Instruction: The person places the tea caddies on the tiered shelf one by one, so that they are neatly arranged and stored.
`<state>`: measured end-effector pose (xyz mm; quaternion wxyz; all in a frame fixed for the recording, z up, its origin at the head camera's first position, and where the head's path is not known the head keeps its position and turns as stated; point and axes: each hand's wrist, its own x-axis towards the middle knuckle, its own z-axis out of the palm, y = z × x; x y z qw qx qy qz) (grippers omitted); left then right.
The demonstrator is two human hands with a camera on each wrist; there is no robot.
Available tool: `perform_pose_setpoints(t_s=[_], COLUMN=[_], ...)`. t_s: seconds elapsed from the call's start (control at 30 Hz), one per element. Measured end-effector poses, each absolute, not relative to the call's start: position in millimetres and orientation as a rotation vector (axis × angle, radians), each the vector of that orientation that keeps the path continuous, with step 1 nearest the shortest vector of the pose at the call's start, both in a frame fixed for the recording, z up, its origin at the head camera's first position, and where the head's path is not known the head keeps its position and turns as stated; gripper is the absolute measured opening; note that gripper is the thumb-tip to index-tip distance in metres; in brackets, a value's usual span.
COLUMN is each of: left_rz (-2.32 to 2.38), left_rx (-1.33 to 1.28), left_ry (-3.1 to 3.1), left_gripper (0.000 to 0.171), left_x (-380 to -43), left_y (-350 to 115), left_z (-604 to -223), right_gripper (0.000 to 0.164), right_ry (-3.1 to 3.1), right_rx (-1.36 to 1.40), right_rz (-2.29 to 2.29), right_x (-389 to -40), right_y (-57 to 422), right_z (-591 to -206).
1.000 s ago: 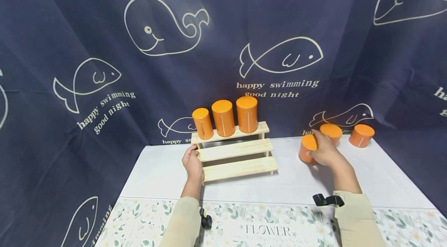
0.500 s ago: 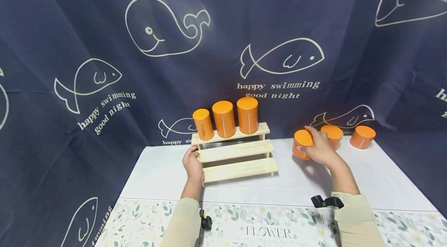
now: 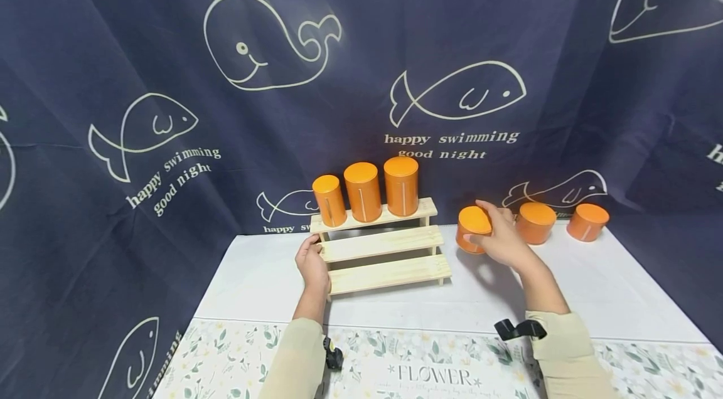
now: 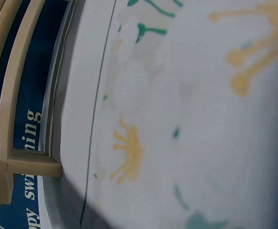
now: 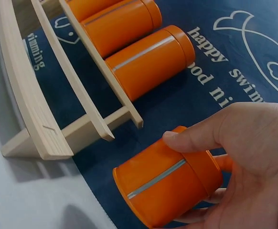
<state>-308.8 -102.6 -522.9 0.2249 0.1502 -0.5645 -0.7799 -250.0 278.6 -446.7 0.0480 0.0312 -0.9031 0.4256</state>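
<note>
My right hand (image 3: pixel 501 241) grips a short orange canister (image 3: pixel 472 226) by its lidded upper part. In the right wrist view the thumb lies across the lid's edge of this canister (image 5: pixel 165 183), with fingers round the far side and a pale stripe facing out. Its shadow falls on the white tabletop, right of a three-tier wooden rack (image 3: pixel 384 242). My left hand (image 3: pixel 312 266) holds the rack's left end, fingers bent at the side of the tiers. Just a sliver of that hand shows in the left wrist view, beside the rack's wooden leg (image 4: pixel 34 166).
Three taller orange canisters (image 3: pixel 363 193) stand on the top tier; the two lower tiers show bare wood. Two short canisters, one nearer (image 3: pixel 535 223) and one farther right (image 3: pixel 587 222), stand by the dark blue curtain (image 3: pixel 361 104). A flowered cloth (image 3: pixel 226 355) covers the table's front.
My right hand has carried the short canister leftward toward the rack, away from the two other short canisters. The left hand has stayed at the rack's left end.
</note>
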Motion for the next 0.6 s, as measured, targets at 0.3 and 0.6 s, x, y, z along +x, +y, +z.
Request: perform_pose_setpoints(t_s=[0.3,0.6], left_rz=[-2.148,-2.166], left_rx=[0.411,0.414], left_ry=[-1.548,-1.568], left_gripper=[0.033,0.034], left_x=[-309,-310], left_y=[-103,-105], left_z=[-522,-523], right_gripper=[0.089,0.089], right_ry=[-2.715,-2.632], right_rx=[0.117,0.143], right_rz=[1.338,1.353], right_x=[-252,-253], right_y=[268,257], right_z=[-447,-445])
